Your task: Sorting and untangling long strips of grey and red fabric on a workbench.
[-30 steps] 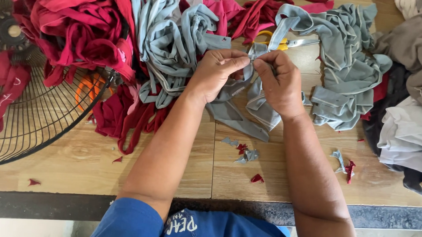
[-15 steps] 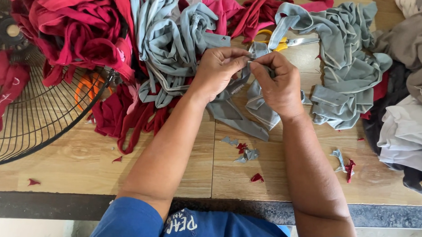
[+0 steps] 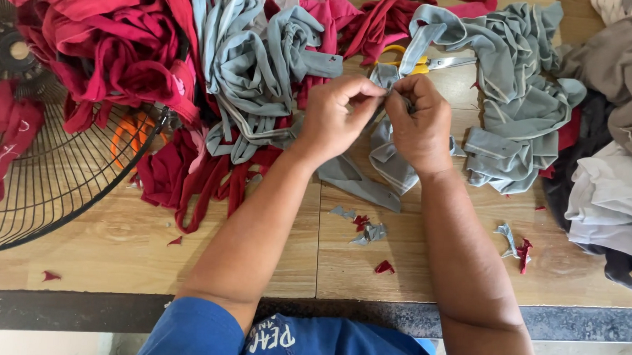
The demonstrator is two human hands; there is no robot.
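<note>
My left hand and my right hand meet over a wooden table, both pinching the same grey fabric strip, which hangs down from my fingers onto the table. Yellow-handled scissors lie just beyond my hands, partly under grey cloth. A heap of grey strips lies left of my hands and another grey heap lies to the right.
Red fabric strips pile up at the far left, draped over a black wire fan guard. Folded grey, white and dark cloth sits at the right edge. Small red and grey scraps dot the table near its front edge.
Both hands have stayed together on the grey strip, with small finger movements and a slight shift of the hanging end. Nothing else moved.
</note>
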